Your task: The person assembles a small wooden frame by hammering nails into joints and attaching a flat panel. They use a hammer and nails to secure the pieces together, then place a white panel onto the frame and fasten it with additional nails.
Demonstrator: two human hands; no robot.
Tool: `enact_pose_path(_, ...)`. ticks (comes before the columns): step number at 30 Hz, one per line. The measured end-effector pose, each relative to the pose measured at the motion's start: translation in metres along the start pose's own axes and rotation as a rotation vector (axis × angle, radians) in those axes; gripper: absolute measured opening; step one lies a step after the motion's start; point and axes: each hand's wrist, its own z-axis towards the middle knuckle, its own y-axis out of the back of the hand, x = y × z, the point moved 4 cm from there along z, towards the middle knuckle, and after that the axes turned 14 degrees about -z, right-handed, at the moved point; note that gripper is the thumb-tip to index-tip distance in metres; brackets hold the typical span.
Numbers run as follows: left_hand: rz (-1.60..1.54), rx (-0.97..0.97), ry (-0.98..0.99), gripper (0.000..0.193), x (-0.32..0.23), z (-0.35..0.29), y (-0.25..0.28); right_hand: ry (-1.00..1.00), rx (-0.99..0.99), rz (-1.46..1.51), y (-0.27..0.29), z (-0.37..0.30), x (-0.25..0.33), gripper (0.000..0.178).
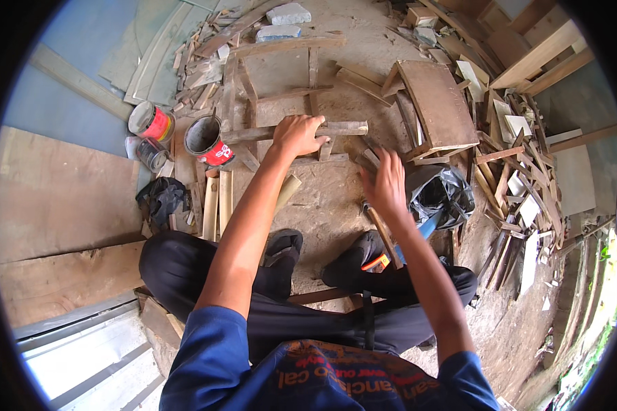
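In front of me on the ground stands a rough wooden frame [289, 45] of nailed bars, with legs and crosspieces. My left hand [298, 135] is closed over its near bar [349, 128], fingers bent round the wood. To the right, my right hand [388, 183] has its thumb apart from its stretched fingers. Just beyond its fingertips lies a short dark wooden piece [370, 159]; whether the fingers touch it I cannot tell. By my right foot lies a tool with an orange and yellow handle [376, 263], next to a thin wooden strip [384, 236].
Left of the frame stand a red bucket [216, 155], another red tin [151, 122] and a grey can [151, 156]. A brown wooden box [442, 103] and black plastic bag [449, 195] sit at right, before a scrap wood heap [511, 178]. Pale blocks [278, 32] lie far off.
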Motion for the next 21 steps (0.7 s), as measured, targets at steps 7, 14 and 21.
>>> enact_pose_path(7, -0.007, -0.456, -0.097, 0.068, 0.007, -0.019, 0.024, 0.583, 0.489, -0.276, -0.043, 0.143, 0.059, 0.059)
enact_pose_path(14, -0.372, -1.314, 0.240, 0.038, 0.096, -0.141, -0.018, 0.650, 0.774, -0.180, -0.089, 0.157, 0.121, 0.051)
enact_pose_path(21, -0.973, -1.270, 0.783, 0.038, 0.158, -0.140, -0.133, 0.582, 0.749, -0.107, -0.098, 0.184, 0.137, 0.054)
